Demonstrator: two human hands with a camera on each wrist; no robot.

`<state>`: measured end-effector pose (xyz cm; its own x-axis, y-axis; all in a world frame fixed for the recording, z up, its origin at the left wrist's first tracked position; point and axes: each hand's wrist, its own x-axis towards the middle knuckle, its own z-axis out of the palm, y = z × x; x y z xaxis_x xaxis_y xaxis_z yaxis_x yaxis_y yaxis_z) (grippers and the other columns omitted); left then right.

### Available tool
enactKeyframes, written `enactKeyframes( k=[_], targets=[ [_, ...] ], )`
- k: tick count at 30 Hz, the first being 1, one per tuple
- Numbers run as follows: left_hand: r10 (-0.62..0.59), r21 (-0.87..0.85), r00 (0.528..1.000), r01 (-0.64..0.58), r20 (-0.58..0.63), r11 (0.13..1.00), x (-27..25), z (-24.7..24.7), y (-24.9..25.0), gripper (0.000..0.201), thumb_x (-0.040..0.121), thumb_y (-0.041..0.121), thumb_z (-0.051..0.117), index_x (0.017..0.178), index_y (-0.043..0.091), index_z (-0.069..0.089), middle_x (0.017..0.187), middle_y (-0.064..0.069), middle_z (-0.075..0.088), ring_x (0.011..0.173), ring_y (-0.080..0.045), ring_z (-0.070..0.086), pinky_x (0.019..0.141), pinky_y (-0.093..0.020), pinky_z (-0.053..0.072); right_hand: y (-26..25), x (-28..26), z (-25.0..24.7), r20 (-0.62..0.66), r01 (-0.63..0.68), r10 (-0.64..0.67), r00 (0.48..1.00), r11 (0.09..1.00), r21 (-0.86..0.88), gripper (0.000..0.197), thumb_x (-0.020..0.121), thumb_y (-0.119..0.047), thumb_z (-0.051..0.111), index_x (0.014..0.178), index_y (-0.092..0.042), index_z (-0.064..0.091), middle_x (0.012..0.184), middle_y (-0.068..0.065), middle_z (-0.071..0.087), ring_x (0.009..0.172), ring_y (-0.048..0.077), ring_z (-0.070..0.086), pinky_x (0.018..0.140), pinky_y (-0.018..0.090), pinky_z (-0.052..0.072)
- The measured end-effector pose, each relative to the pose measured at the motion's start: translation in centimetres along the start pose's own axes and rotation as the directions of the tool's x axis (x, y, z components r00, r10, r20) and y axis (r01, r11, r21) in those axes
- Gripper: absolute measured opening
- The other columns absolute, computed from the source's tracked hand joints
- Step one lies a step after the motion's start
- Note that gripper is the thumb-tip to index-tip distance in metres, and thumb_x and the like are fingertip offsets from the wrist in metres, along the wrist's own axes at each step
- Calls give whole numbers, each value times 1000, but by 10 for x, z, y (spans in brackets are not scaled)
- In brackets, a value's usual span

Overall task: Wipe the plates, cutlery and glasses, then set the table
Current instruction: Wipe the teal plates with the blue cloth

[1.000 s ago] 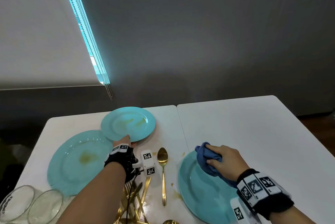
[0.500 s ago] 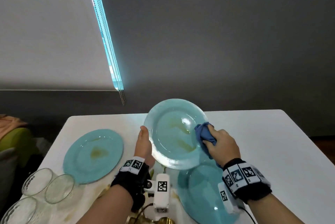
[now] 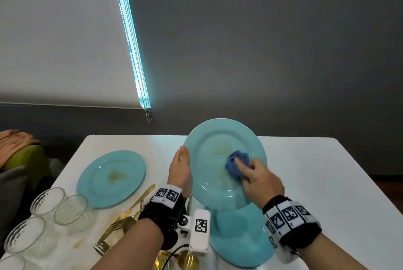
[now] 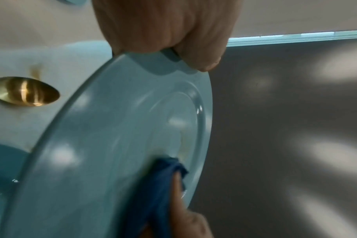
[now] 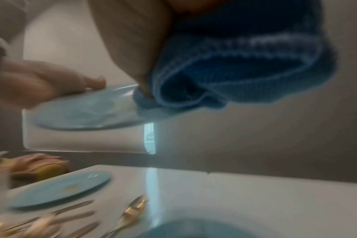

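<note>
My left hand (image 3: 181, 169) grips the left rim of a small turquoise plate (image 3: 209, 173) and holds it tilted above the table. Yellowish smears show on its face. My right hand (image 3: 257, 179) holds a bunched blue cloth (image 3: 236, 163) against the middle of that plate. The left wrist view shows the thumb over the plate's rim (image 4: 169, 56) and the cloth (image 4: 163, 185) on the plate's face. The right wrist view shows the cloth (image 5: 234, 64) touching the plate (image 5: 86, 112). A large turquoise plate (image 3: 239, 239) lies on the table under the held one.
Another large stained plate (image 3: 111, 178) lies at the left on the white table (image 3: 316, 182). Several clear glasses (image 3: 48, 215) stand at the near left corner. Gold forks and spoons (image 3: 128, 215) lie between the plates. A green and orange bundle (image 3: 19, 149) sits beyond the table's left edge.
My left hand lifted the small plate off the table and tilted it up. My right hand left the large near plate and brought the cloth from the small plate's right rim to its middle.
</note>
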<state>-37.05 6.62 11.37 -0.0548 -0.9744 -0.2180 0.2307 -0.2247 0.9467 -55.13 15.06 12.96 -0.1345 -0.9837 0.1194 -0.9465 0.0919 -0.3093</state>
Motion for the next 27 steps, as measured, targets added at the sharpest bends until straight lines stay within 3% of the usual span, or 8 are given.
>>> enactKeyframes(
  k=[2, 5, 8, 10, 15, 18, 22, 27],
  targets=[
    [50, 73, 999, -49, -13, 996, 0, 2, 2, 30, 99, 43, 34, 92, 30, 60, 111, -4, 65, 107, -27, 61, 99, -50, 47, 1, -15, 9, 154, 229, -210, 966, 966, -117, 44, 70, -38, 45, 114, -43, 52, 74, -5, 57, 49, 16, 59, 38, 19, 37],
    [93, 107, 995, -90, -22, 990, -8, 5, 4, 29, 100, 39, 34, 86, 30, 59, 98, 2, 64, 101, -26, 61, 96, -49, 48, 21, -14, -8, 341, 234, -160, 927, 954, -190, 38, 89, -36, 44, 122, -52, 50, 105, -2, 54, 93, 21, 62, 72, 26, 46],
    [78, 93, 997, -78, -1, 993, -17, 13, 2, 30, 100, 39, 34, 86, 29, 59, 97, 2, 64, 99, -27, 61, 95, -50, 49, 31, 2, -25, 79, -114, 126, 989, 984, -139, 40, 91, -27, 48, 125, -48, 52, 111, 3, 49, 99, 28, 59, 82, 32, 47],
    [66, 52, 998, -66, 7, 996, -21, 21, 5, 30, 100, 39, 34, 89, 28, 59, 99, 0, 65, 99, -27, 61, 95, -49, 50, 22, 6, -24, -48, -187, 184, 982, 981, -60, 44, 89, -25, 50, 130, -41, 49, 112, 8, 49, 94, 31, 59, 78, 35, 48],
    [83, 18, 997, -83, 4, 996, -21, 28, 12, 29, 100, 35, 35, 86, 26, 58, 93, 3, 64, 94, -24, 60, 92, -44, 50, 5, -24, 1, 175, 231, -237, 955, 971, 53, 49, 77, -49, 41, 123, -43, 56, 95, 8, 57, 78, 32, 63, 63, 31, 46],
    [60, 13, 998, -59, -17, 998, -22, 21, 6, 30, 100, 38, 36, 86, 25, 59, 95, -2, 65, 93, -25, 60, 92, -47, 51, 26, -15, -15, 316, 166, -106, 943, 971, -169, 39, 88, -43, 47, 125, -54, 47, 110, 2, 52, 102, 26, 58, 82, 29, 43],
    [22, -15, 999, -22, 27, 1000, -29, 26, 2, 30, 100, 38, 35, 98, 22, 60, 101, -4, 65, 92, -24, 61, 89, -44, 51, 34, 3, -30, 10, -182, 184, 983, 979, -95, 45, 90, -37, 48, 133, -47, 42, 112, 5, 50, 100, 29, 59, 84, 34, 48],
    [62, 6, 998, -62, 7, 998, -25, 31, 9, 30, 100, 37, 37, 90, 22, 60, 98, -6, 66, 93, -26, 62, 92, -47, 52, 7, -21, -5, 199, 105, -99, 975, 994, -17, 67, 78, -65, 40, 141, -45, 28, 116, 3, 46, 102, 27, 57, 82, 31, 45]
  ],
)
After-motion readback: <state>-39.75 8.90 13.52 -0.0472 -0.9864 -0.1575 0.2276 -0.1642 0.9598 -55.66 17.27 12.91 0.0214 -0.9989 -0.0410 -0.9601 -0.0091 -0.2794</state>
